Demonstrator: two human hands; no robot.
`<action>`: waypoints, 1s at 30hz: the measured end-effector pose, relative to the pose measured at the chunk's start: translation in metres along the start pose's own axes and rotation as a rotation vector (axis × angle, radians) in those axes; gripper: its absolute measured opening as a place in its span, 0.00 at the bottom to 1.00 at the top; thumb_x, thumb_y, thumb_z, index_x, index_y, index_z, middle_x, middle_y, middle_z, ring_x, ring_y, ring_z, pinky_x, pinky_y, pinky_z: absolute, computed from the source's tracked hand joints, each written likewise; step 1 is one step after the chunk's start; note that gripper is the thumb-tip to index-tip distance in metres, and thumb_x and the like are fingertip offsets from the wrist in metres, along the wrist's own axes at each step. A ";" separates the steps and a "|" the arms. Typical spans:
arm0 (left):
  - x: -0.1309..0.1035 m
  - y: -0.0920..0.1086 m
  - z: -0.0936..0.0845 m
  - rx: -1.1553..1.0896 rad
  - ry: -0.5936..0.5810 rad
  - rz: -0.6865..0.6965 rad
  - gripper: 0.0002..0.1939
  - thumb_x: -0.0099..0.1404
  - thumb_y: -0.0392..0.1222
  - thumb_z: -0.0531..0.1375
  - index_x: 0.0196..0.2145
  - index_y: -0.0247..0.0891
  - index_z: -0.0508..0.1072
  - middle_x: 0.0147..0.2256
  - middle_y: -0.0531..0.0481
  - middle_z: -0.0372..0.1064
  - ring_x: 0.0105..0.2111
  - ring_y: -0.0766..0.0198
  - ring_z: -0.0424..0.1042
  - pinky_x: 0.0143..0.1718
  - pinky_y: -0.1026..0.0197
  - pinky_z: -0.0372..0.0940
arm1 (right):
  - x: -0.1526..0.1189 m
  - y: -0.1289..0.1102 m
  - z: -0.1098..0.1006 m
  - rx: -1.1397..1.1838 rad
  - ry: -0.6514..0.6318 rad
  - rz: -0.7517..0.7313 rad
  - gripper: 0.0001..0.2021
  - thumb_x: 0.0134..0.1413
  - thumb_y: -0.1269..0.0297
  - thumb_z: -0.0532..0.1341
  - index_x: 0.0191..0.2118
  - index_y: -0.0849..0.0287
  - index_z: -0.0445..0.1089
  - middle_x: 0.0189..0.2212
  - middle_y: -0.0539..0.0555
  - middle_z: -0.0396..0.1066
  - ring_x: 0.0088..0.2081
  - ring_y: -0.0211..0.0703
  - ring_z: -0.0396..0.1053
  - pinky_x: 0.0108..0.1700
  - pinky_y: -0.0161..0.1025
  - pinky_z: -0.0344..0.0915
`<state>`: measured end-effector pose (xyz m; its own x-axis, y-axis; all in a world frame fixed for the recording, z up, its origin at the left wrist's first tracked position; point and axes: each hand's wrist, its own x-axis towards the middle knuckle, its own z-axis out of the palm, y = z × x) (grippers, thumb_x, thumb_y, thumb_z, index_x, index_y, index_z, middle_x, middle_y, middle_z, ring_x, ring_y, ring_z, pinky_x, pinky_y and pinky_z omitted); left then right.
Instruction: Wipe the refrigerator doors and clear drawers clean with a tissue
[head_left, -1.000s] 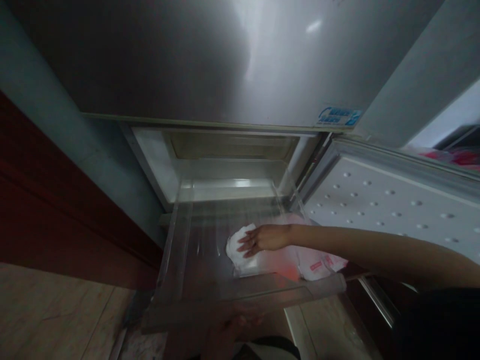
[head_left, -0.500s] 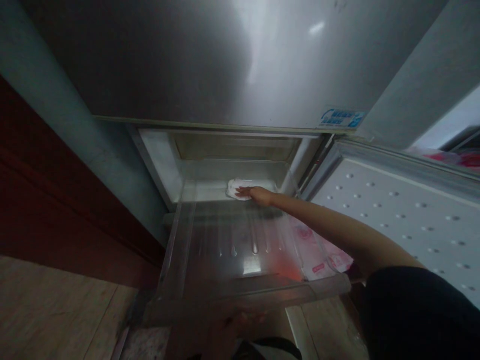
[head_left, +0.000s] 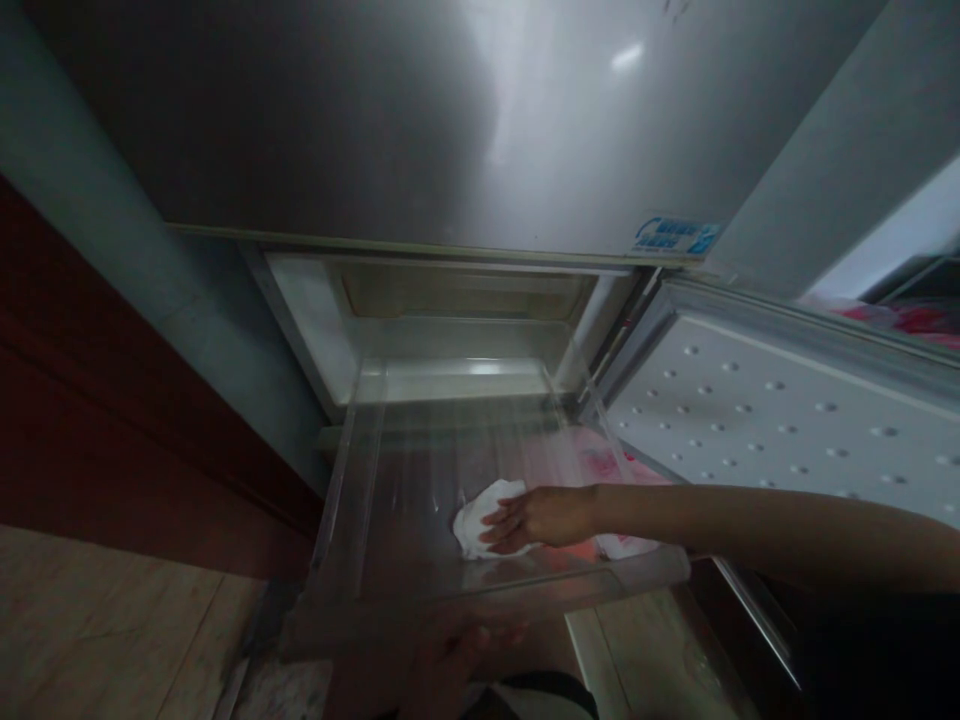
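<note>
A clear plastic drawer (head_left: 405,590) is pulled out of the lower fridge compartment (head_left: 307,310). Inside it, near the front, my right hand (head_left: 551,515) presses a white cloth (head_left: 480,525) against the drawer's floor, fingers spread over the cloth's right half. Low in the picture, in dim light, my left hand (head_left: 469,650) is at the underside of the drawer's front edge with its fingers curled toward it. Part of that hand is dark and blurred.
To the right the fridge's lower door (head_left: 720,400) stands swung out, its inner face dotted with small knobs. Above hangs the closed steel upper door (head_left: 337,120). Pink-and-white plastic packaging (head_left: 630,545) lies beside and under the drawer. A red-brown panel (head_left: 135,430) rises at the left.
My right hand has drawn the white cloth from the back of the drawer toward its front. My left hand stays at the drawer's front edge.
</note>
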<state>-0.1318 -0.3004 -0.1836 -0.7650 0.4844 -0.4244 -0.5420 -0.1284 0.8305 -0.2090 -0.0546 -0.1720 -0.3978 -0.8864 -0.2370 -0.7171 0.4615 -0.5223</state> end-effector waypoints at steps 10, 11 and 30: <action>0.003 -0.010 -0.009 -0.005 -0.055 0.002 0.30 0.43 0.71 0.66 0.28 0.39 0.82 0.33 0.43 0.81 0.39 0.45 0.79 0.47 0.47 0.70 | 0.008 0.065 -0.042 0.001 0.126 0.140 0.22 0.58 0.80 0.56 0.52 0.50 0.73 0.59 0.49 0.66 0.64 0.38 0.57 0.66 0.40 0.53; 0.003 -0.011 -0.009 0.004 -0.060 0.013 0.30 0.44 0.70 0.65 0.28 0.39 0.82 0.34 0.43 0.81 0.39 0.46 0.79 0.48 0.47 0.70 | 0.008 0.075 -0.052 0.001 0.157 0.175 0.21 0.59 0.79 0.56 0.52 0.51 0.73 0.59 0.49 0.66 0.64 0.38 0.57 0.66 0.41 0.54; 0.002 -0.006 -0.011 0.087 -0.110 0.003 0.30 0.48 0.71 0.63 0.31 0.41 0.83 0.36 0.43 0.80 0.41 0.48 0.79 0.50 0.49 0.70 | 0.018 0.083 -0.061 -0.070 0.288 0.312 0.27 0.57 0.79 0.54 0.60 0.52 0.64 0.64 0.54 0.58 0.67 0.43 0.51 0.69 0.52 0.44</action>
<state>-0.1344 -0.3083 -0.1938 -0.7209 0.5770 -0.3839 -0.5042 -0.0566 0.8617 -0.3106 -0.0304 -0.1694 -0.7383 -0.6615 -0.1317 -0.5699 0.7163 -0.4028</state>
